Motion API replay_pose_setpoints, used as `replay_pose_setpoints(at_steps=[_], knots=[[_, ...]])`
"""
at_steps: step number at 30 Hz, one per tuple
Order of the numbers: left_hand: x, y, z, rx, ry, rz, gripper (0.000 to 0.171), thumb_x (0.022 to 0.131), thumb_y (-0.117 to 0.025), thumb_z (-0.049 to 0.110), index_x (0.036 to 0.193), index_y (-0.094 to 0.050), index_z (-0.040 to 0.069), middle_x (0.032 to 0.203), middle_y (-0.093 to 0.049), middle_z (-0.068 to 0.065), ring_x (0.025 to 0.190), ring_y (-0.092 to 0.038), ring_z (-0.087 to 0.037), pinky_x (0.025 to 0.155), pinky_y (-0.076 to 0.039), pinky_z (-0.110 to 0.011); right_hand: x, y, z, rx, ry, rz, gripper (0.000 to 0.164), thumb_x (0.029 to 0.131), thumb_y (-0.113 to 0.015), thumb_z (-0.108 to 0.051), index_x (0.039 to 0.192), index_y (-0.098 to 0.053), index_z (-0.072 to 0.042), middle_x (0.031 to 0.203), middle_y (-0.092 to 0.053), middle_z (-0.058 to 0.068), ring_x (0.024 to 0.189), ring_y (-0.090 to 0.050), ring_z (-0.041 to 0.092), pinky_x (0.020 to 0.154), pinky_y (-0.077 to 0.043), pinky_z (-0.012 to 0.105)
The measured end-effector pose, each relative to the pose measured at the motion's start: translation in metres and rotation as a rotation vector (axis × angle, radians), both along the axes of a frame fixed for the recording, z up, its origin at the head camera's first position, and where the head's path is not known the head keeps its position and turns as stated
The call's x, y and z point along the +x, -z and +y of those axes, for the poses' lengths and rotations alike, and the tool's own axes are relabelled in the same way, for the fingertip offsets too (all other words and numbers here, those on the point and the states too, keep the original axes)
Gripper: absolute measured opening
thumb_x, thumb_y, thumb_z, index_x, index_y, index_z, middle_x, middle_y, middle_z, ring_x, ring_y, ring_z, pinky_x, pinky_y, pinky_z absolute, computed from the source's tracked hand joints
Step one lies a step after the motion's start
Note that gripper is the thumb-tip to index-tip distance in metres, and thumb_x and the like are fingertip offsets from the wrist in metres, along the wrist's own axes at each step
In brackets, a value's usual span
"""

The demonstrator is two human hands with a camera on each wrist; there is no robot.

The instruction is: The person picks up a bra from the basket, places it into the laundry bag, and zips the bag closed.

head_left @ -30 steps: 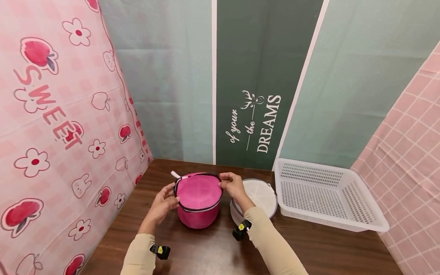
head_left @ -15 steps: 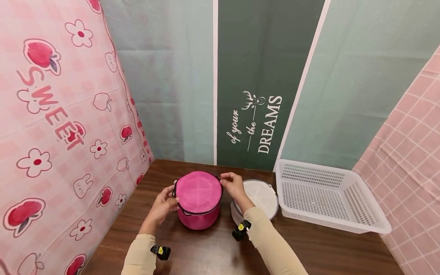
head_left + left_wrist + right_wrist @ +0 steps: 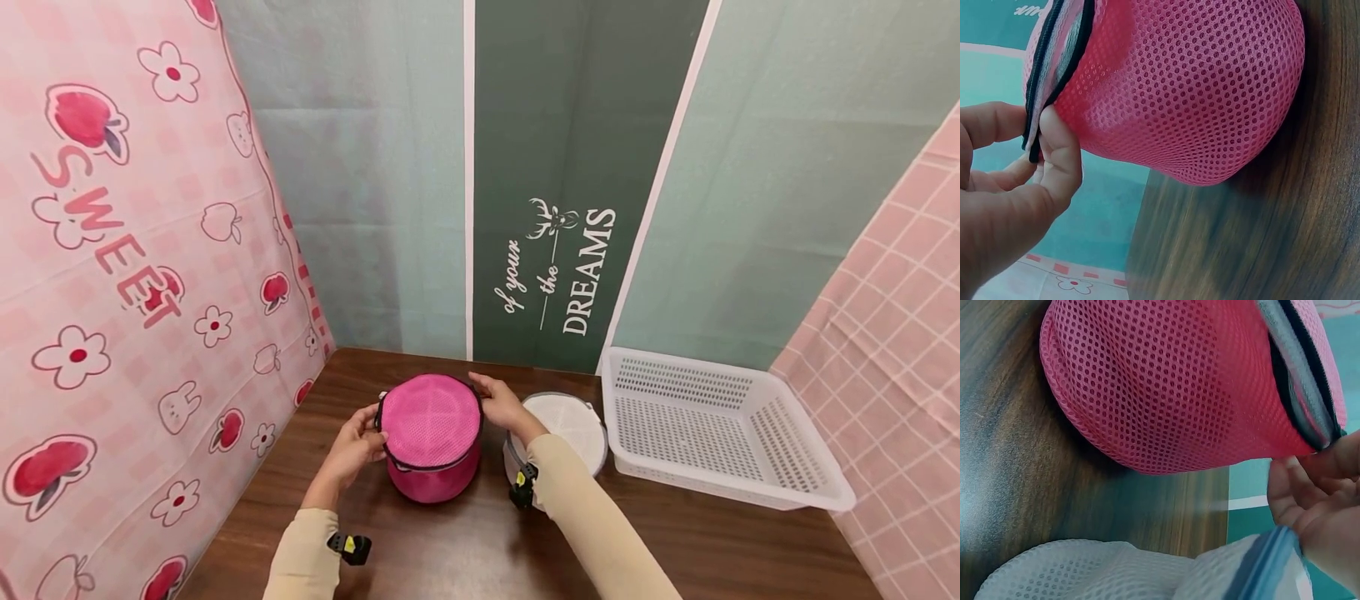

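A round pink mesh laundry bag point(image 3: 430, 421) stands upright on the table, its mesh lid lying over the top. My left hand point(image 3: 351, 448) pinches the dark-trimmed rim at the bag's left side; in the left wrist view the thumb and fingers point(image 3: 1059, 147) close on the zip edge. At the opposite side, my right hand point(image 3: 504, 407) holds the rim, its fingers point(image 3: 1329, 459) at the end of the zip seam in the right wrist view. A gap shows along the zip edge in both wrist views.
A white mesh laundry bag point(image 3: 564, 425) with grey trim stands just right of the pink one, partly behind my right wrist. Farther right is a white plastic basket point(image 3: 731, 492) with slotted walls. Patterned cloths hang at the back and both sides of the wooden table point(image 3: 435, 550).
The lid, folded down at the back left a second ago, now lies over the bag's top. My right hand has shifted slightly left along the rim; the left stays at its spot.
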State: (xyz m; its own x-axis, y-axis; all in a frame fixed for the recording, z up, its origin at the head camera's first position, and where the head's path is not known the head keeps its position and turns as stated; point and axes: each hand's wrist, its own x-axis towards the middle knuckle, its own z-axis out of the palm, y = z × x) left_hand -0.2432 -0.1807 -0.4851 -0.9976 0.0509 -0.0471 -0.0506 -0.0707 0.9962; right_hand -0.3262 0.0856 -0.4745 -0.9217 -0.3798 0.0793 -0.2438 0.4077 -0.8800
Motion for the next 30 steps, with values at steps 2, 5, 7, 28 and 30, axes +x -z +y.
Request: replay_pose_setpoints(at_steps=[2, 5, 7, 28, 30], knots=[[0.0002, 0.0005, -0.0011, -0.011, -0.010, -0.004, 0.052, 0.085, -0.048, -0.012, 0.135, -0.032, -0.009, 0.106, -0.046, -0.018, 0.069, -0.051, -0.013, 0.059, -0.047, -0.026, -0.0005, -0.0003, -0.0009, 0.001, 0.021, -0.008, 0.046, 0.081, -0.047, 0.012, 0.126, -0.053, 0.005, 0.116, -0.058, 0.020, 0.099, -0.056, 0.028, 0.074, -0.048, 0.033], [0.0001, 0.0011, -0.0030, -0.023, -0.019, -0.005, 0.052, 0.085, -0.048, -0.012, 0.134, -0.032, -0.010, 0.105, -0.046, -0.018, 0.069, -0.051, -0.013, 0.059, -0.047, -0.026, -0.0010, -0.0006, -0.0018, -0.018, 0.091, -0.014, 0.032, 0.082, -0.050, 0.011, 0.110, -0.063, 0.006, 0.092, -0.064, 0.013, 0.075, -0.056, 0.018, 0.057, -0.044, 0.025], [0.0000, 0.0008, -0.0037, -0.026, -0.017, -0.010, 0.052, 0.085, -0.048, -0.012, 0.134, -0.032, -0.010, 0.106, -0.046, -0.018, 0.069, -0.051, -0.012, 0.059, -0.047, -0.026, -0.0012, -0.0005, -0.0017, -0.032, 0.142, -0.005, 0.024, 0.081, -0.053, 0.011, 0.100, -0.067, 0.006, 0.083, -0.064, 0.010, 0.066, -0.054, 0.014, 0.055, -0.045, 0.024], [-0.0026, 0.0028, -0.0061, -0.060, 0.012, -0.003, 0.053, 0.083, -0.049, -0.013, 0.134, -0.033, -0.011, 0.105, -0.046, -0.019, 0.062, -0.047, -0.012, 0.056, -0.045, -0.024, -0.0035, -0.0038, 0.0061, 0.103, 0.207, 0.196, 0.008, 0.079, -0.067, -0.003, 0.083, -0.073, -0.004, 0.083, -0.068, 0.004, 0.072, -0.054, 0.015, 0.063, -0.044, 0.028], [-0.0026, 0.0023, -0.0058, -0.059, 0.014, -0.001, 0.053, 0.083, -0.049, -0.013, 0.134, -0.032, -0.011, 0.104, -0.046, -0.018, 0.062, -0.047, -0.012, 0.055, -0.045, -0.023, -0.0033, -0.0024, 0.0062, 0.122, 0.220, 0.221, 0.006, 0.079, -0.068, -0.004, 0.081, -0.073, -0.005, 0.080, -0.067, 0.003, 0.072, -0.054, 0.016, 0.064, -0.044, 0.030]])
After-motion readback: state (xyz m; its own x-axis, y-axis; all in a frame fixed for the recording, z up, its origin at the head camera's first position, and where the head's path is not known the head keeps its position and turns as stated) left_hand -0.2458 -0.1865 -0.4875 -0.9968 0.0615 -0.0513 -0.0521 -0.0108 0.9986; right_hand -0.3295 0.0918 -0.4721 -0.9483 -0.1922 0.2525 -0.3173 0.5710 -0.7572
